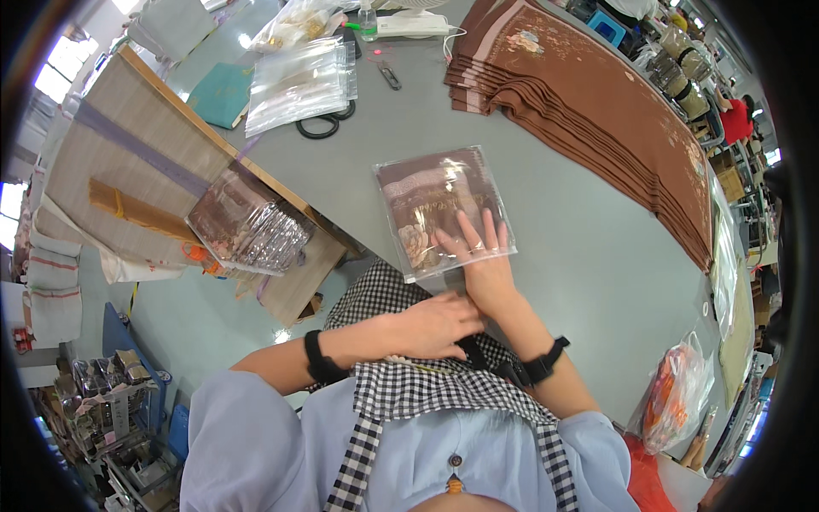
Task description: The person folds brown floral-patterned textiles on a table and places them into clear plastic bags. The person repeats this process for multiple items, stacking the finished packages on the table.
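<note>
A clear plastic bag [426,188] with a folded brown printed cloth inside lies near the front edge of the grey table. My right hand [478,243] rests flat on its lower right part, fingers spread, gripping nothing. My left hand [437,326] is nearer my body, just below and beside my right wrist. Its fingers are loosely stretched toward the right over my checked apron, and nothing shows in them. Whether the left fingertips touch the right wrist, I cannot tell. Both wrists wear black bands.
A stack of brown cloths [589,111] lies at the far right. Clear bags [294,81], black-handled scissors [320,126], a teal notebook [220,94] and a small snipper [390,75] lie farther back. Packed cloths [252,222] fill a wooden stand at left. A plastic bag [674,392] sits right.
</note>
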The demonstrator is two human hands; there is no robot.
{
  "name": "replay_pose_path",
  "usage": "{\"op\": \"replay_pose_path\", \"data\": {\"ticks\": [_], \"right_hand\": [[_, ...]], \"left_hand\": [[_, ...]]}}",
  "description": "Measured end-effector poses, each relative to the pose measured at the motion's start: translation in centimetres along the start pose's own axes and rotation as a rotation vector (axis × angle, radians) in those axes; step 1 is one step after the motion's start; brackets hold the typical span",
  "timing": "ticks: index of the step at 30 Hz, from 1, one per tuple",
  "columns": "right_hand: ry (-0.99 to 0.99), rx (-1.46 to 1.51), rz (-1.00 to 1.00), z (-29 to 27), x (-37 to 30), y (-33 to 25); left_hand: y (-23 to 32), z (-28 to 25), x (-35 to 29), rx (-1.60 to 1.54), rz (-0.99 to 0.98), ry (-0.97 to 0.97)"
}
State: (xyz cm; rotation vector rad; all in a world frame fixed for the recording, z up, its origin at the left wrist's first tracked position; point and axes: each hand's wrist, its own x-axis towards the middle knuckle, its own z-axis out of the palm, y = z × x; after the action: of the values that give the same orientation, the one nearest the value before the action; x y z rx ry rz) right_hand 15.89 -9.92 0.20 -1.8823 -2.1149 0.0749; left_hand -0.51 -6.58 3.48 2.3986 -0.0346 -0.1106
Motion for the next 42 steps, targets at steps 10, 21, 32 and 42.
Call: {"op": "replay_pose_path", "data": {"ticks": [10,21,32,42], "right_hand": [[-0.005,0.114,0.084,-0.3,-2.9,-1.5],[-0.264,0.078,-0.108,-0.9,-0.9,-3.7],[-0.048,0.001,0.254,-1.6,-4.5,-2.7],[0.1,0.007,0.148,-2.5,-7.1,0.6]], "left_hand": [[-11.3,-6.6,5.4,0.366,-0.235,0.448],[-10.5,-6.3,4.6,0.281,-0.254,0.327],[-10.2,-5.0,4.4,0.48,-0.341,0.336],[-5.7,-1.2,2.1,0.458,-0.309,0.494]]}}
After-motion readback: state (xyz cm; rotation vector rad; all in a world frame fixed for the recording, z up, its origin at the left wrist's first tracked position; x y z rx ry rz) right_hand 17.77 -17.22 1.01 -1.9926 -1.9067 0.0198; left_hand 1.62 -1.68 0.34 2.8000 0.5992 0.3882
